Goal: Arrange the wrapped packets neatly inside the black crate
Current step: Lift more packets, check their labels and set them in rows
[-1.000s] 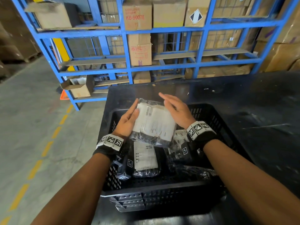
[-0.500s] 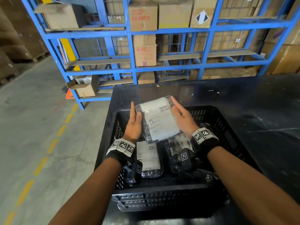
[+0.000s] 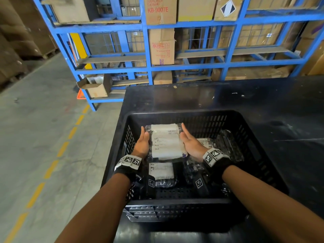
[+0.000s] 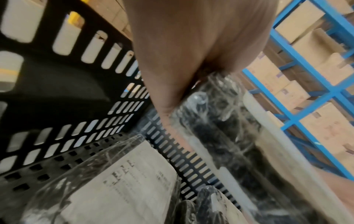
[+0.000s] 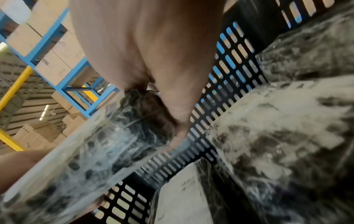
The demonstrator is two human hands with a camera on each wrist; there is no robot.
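Held packet: a plastic-wrapped packet (image 3: 165,141) with a white label facing up is hanging inside the crate (image 3: 177,114), toward its far left part, above the floor of the crate and above the other packets.
Left hand: the left hand (image 3: 142,146) is pressing flat against the packet's left edge, fingers (image 3: 143,135) straight and lying together along the wrap; the left wrist view is showing the palm against the clear film.
Right hand: the right hand (image 3: 191,142) is pressing the packet's right edge the same way, fingers straight and pointing toward the crate's far wall, so the packet is being carried squeezed between two flat palms.
Near packet: a second labelled packet (image 3: 162,172) is lying on the crate floor just nearer than the held one, label up.
Right packets: more wrapped packets (image 3: 228,144) are lying in the crate's right half, one partly tilted against the right wall.
Crate: it is sitting on the dark table (image 3: 280,106), near the table's left edge.
Beyond the crate: a blue rack (image 3: 149,50) is holding cardboard boxes.
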